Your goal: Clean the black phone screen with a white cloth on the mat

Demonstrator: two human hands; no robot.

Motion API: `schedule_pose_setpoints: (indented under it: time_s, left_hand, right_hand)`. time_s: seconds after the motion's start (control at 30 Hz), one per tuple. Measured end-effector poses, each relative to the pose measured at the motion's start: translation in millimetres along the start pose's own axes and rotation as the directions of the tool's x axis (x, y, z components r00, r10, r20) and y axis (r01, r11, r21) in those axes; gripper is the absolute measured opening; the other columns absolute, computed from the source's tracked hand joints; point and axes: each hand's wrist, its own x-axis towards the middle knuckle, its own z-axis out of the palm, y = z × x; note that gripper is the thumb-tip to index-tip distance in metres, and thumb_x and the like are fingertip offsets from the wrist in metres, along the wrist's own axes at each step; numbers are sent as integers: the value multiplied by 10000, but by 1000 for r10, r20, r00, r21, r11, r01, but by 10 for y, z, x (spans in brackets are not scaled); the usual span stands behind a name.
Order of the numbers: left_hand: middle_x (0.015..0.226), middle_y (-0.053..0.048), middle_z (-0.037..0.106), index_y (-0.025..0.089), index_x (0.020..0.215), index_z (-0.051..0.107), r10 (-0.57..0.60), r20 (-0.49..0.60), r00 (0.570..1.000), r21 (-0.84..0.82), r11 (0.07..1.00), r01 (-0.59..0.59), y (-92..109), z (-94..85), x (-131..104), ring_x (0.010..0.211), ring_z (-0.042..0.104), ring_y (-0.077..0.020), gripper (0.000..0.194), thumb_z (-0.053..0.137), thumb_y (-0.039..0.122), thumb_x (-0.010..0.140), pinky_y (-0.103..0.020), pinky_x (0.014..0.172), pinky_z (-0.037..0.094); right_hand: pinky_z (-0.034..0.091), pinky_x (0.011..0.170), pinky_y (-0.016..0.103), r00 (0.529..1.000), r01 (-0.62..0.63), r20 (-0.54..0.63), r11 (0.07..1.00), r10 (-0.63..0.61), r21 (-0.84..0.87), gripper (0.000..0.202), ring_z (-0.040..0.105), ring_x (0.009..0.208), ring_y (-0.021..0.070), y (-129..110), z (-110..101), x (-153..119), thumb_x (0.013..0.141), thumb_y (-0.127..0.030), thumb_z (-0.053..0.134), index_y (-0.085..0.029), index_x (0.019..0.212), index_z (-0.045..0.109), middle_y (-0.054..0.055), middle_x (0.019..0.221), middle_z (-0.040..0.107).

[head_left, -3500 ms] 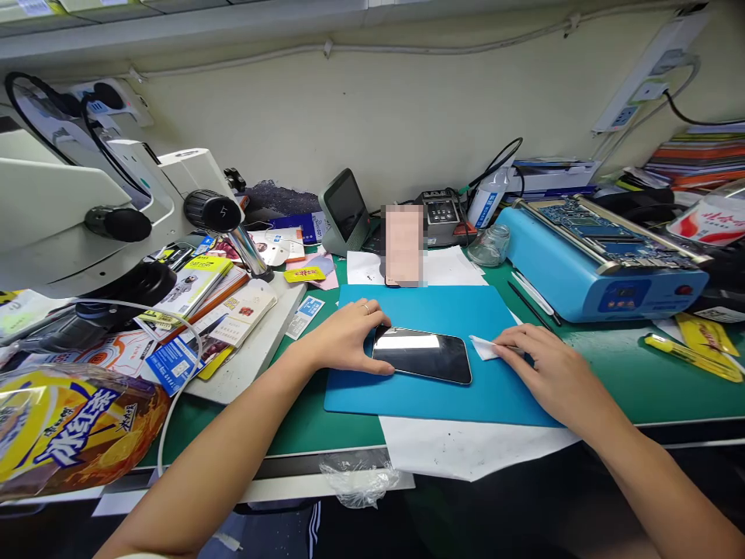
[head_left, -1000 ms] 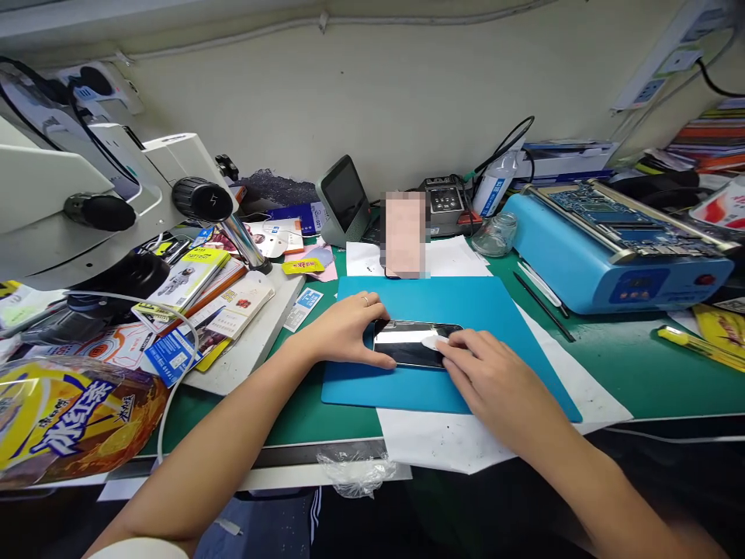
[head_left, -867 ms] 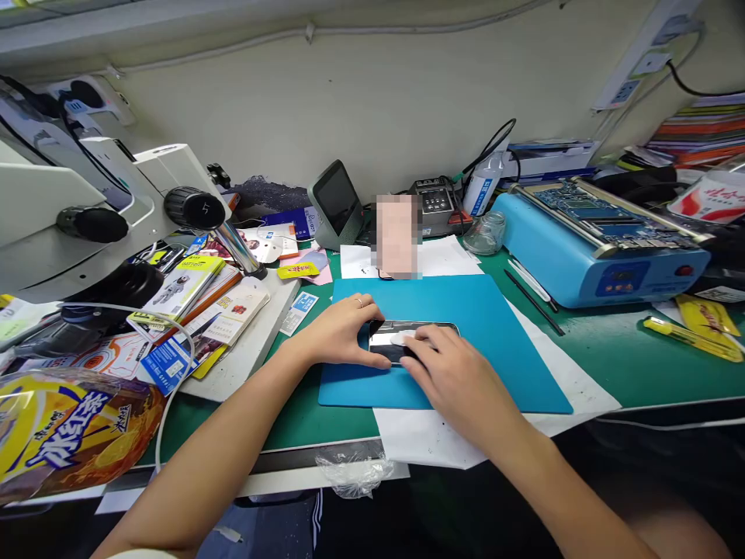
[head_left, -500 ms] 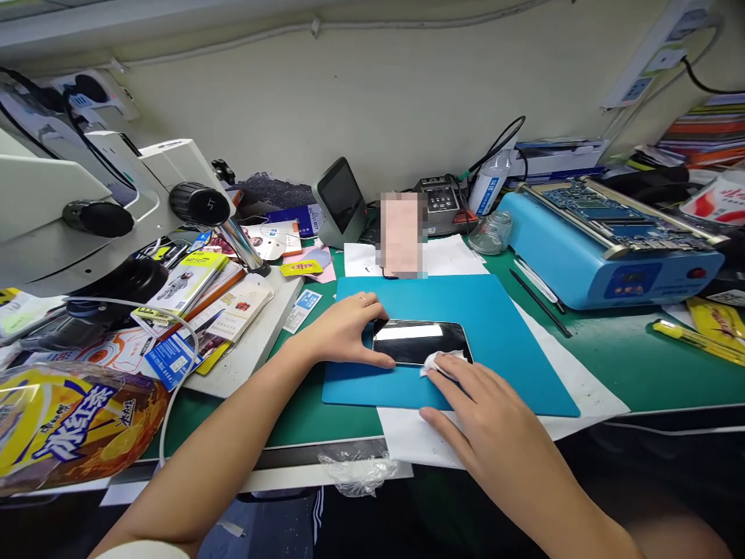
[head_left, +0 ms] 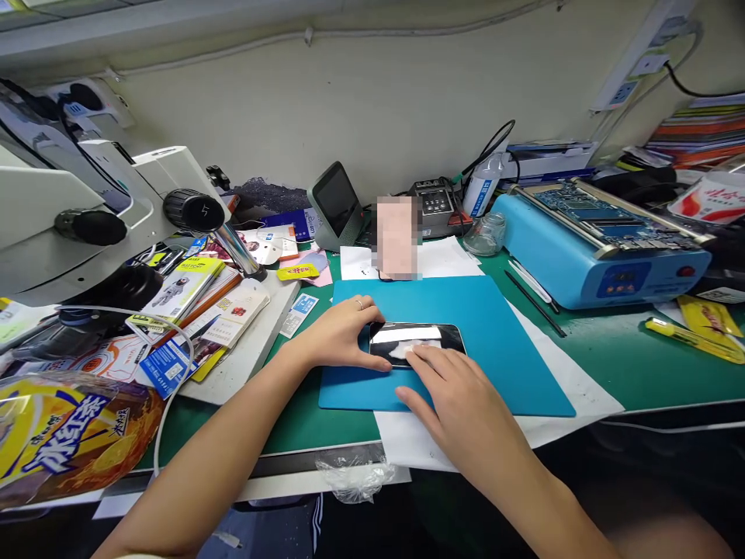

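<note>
A smartphone (head_left: 452, 335) with a dark glossy screen lies face up on a blue mat (head_left: 527, 380). My left hand (head_left: 348, 334) grips its left end, thumb on the near edge and fingers at the far edge. Under the fingertips of my right hand (head_left: 462, 392) is a crumpled white tissue (head_left: 400, 351), pressed against the middle of the screen. That hand's thumb is apart from the fingers, over the mat's near part. The fingers hide part of the tissue and the phone's near right corner.
At left stand a microscope (head_left: 52, 225) and a large drink bottle (head_left: 75, 435). A blue heating station (head_left: 605, 264) carrying circuit boards is at right, near a black pen-like tool (head_left: 535, 303). Behind the mat are a pixelated upright object (head_left: 396, 237) and a glass jar (head_left: 486, 234).
My right hand has slid the tissue leftward across the screen, from the phone's near right corner to its middle. My left hand keeps its hold, and the view has shifted slightly.
</note>
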Motion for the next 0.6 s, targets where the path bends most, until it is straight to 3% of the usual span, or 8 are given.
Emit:
schedule_pose_setpoints:
  time_s: [0.1, 0.27, 0.4, 0.6]
  left_hand:
    - [1037, -63, 583, 200, 1090, 632, 11, 0, 1000, 2, 1000, -11, 0, -2, 3, 975, 579, -260, 597, 802, 643, 726, -367, 822, 468]
    - [1040, -66, 582, 198, 1088, 630, -1, -3, 1000, -5, 1000, 1, -5, -3, 5, 968, 573, -260, 596, 801, 640, 727, -368, 802, 467]
    - [1040, -62, 583, 204, 1091, 630, 3, -4, 1000, -18, 1000, -3, -12, 2, 2, 971, 572, -257, 591, 798, 641, 730, -374, 823, 468]
    - [1057, -67, 583, 208, 1096, 623, -7, 1, 1000, -18, 1000, 7, -17, 10, 3, 985, 578, -261, 614, 791, 666, 724, -367, 818, 469]
  right_hand:
    - [542, 947, 502, 1000, 9, -7, 1000, -8, 12, 403, 673, 1091, 304, 46, -4, -10, 1022, -400, 477, -113, 1253, 639, 170, 1215, 717]
    - [489, 1020, 538, 999, -12, 47, 998, 9, 64, 379, 641, 1160, 309, 145, 39, 221, 1004, -405, 527, -153, 1271, 622, 145, 1279, 692]
    - [508, 968, 494, 998, -37, 54, 997, 34, 65, 302, 667, 1051, 286, 107, 21, 161, 1003, -387, 529, -181, 1189, 649, 121, 1166, 724]
    - [459, 1038, 555, 998, 39, 42, 999, -38, -28, 509, 633, 1178, 326, 223, 19, 69, 1019, -500, 455, -133, 1350, 577, 163, 1297, 684]
